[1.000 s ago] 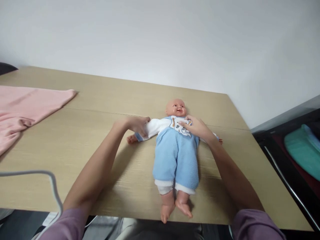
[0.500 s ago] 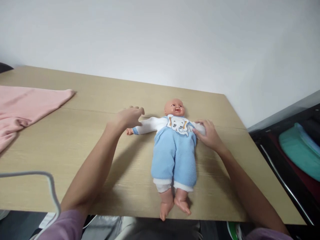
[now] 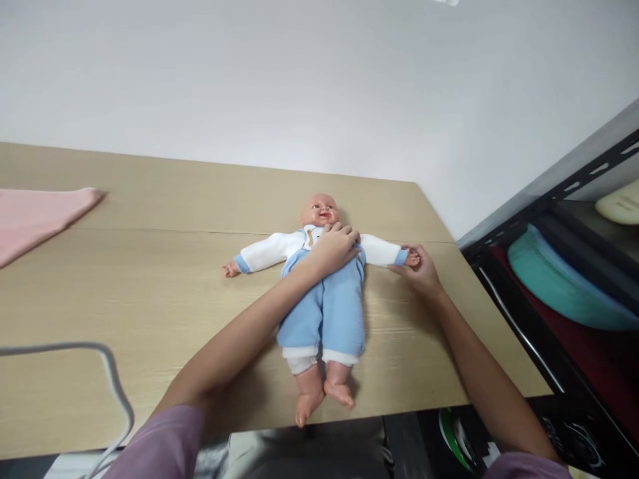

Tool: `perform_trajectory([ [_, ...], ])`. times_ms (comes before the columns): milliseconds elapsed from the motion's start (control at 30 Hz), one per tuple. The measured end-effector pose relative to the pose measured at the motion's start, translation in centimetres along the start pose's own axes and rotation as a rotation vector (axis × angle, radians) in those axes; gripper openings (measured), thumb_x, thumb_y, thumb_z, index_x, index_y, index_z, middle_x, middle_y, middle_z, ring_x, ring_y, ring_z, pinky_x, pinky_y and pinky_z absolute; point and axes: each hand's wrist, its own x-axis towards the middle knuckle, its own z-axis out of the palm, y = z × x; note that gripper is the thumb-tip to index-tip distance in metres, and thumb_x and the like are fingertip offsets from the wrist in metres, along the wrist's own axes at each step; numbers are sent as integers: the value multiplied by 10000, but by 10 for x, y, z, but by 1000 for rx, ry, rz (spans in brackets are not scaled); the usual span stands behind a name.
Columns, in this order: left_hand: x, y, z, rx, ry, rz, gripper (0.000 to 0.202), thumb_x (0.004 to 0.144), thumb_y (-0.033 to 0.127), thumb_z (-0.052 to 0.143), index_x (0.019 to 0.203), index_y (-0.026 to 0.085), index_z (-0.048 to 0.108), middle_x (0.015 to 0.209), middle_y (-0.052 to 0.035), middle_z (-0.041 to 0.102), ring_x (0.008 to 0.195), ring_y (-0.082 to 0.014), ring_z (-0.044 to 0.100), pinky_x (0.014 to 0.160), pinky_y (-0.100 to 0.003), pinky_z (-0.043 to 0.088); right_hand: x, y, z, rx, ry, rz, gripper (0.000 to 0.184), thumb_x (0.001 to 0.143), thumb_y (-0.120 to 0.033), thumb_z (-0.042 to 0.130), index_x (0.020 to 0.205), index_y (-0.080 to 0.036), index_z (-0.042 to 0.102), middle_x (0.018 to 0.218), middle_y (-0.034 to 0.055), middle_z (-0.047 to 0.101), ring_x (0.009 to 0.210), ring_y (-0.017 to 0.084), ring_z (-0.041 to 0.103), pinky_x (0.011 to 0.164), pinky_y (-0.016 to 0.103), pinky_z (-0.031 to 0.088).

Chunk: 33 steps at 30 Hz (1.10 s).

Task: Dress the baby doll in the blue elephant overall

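Note:
A baby doll (image 3: 324, 299) in a white top and fluffy blue dungarees lies face up on the wooden table (image 3: 150, 286), arms spread, feet at the near edge. My left hand (image 3: 335, 245) rests on the doll's chest, fingers curled over the bib. My right hand (image 3: 418, 267) pinches the doll's hand and blue cuff at the end of the sleeve on the right.
A pink cloth (image 3: 34, 216) lies at the table's far left. A grey cable (image 3: 107, 372) loops over the near left edge. To the right stands a dark shelf rack (image 3: 559, 293) holding a folded teal item (image 3: 559, 283). A white wall rises behind the table.
My left hand left the doll's sleeve on the left and moved onto its chest. My right hand slid from the chest out along the other sleeve to the doll's hand. The view shifted right.

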Motion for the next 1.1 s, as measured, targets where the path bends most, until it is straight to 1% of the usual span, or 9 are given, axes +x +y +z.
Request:
perform_trajectory([
  [100, -5, -6, -2, -77, 85, 85, 234, 1112, 389, 606, 1135, 196, 737, 1106, -150, 749, 1058, -351, 632, 975, -487, 445, 14, -12, 15, 220, 58, 3, 687, 662, -597, 967, 1163, -295, 606, 1276, 94, 728, 1183, 309, 727, 1074, 473, 602],
  [200, -11, -7, -7, -114, 148, 218, 333, 1165, 458, 495, 1186, 209, 715, 1141, -134, 739, 1045, -319, 641, 964, -464, 447, 31, -22, 40, 310, 70, -49, 604, 713, -564, 946, 1129, -303, 593, 1259, 57, 713, 1222, 274, 700, 1095, 436, 593],
  [367, -23, -6, -15, -168, 252, 363, 317, 1185, 431, 474, 1201, 230, 719, 1221, -130, 750, 1112, -287, 666, 988, -448, 468, 32, -27, 82, 191, -79, -285, 446, 772, -358, 899, 1168, -295, 705, 1159, 49, 665, 1072, 258, 686, 965, 415, 615],
  [467, -26, -7, -16, -284, 294, 375, 274, 1168, 428, 525, 1179, 237, 721, 1202, -123, 754, 1108, -272, 685, 995, -444, 490, 18, -29, 84, 32, -143, -414, 377, 820, -304, 835, 1185, -282, 742, 1202, 89, 632, 1170, 317, 648, 1035, 490, 590],
  [567, -21, -11, -12, -471, 332, 264, 254, 1129, 451, 592, 1112, 222, 701, 1149, -113, 749, 1073, -258, 696, 981, -423, 520, 7, -30, 75, 15, -242, -439, 279, 899, -379, 780, 1157, -275, 757, 1278, 119, 624, 1282, 361, 610, 1165, 564, 518],
  [700, -13, -15, -4, -540, 306, 58, 275, 1063, 480, 658, 996, 213, 658, 1007, -77, 739, 934, -238, 686, 884, -382, 529, 1, -31, 77, 228, -245, -292, 254, 979, -519, 710, 1046, -280, 768, 1242, 95, 660, 1314, 340, 609, 1240, 550, 463],
  [867, -16, -12, -5, -373, 202, -70, 263, 1078, 433, 587, 932, 219, 626, 883, -56, 721, 846, -239, 668, 770, -363, 466, 4, -25, 100, 618, -83, 96, 365, 955, -636, 717, 935, -293, 591, 895, 8, 650, 861, 222, 676, 880, 388, 627],
  [967, -17, -10, -5, -362, 187, -111, 146, 1050, 350, 601, 988, 222, 635, 822, -27, 701, 781, -232, 660, 736, -360, 441, 5, -20, 105, 600, -27, 132, 411, 903, -626, 778, 936, -303, 527, 776, -44, 554, 692, 179, 591, 690, 308, 585],
  [1100, -17, -13, -2, -409, 199, -114, 109, 1027, 286, 605, 1106, 218, 637, 866, -23, 719, 778, -228, 669, 746, -362, 461, 4, -17, 104, 546, 84, 100, 417, 867, -540, 829, 1006, -312, 508, 895, -32, 604, 813, 169, 635, 750, 273, 577],
])
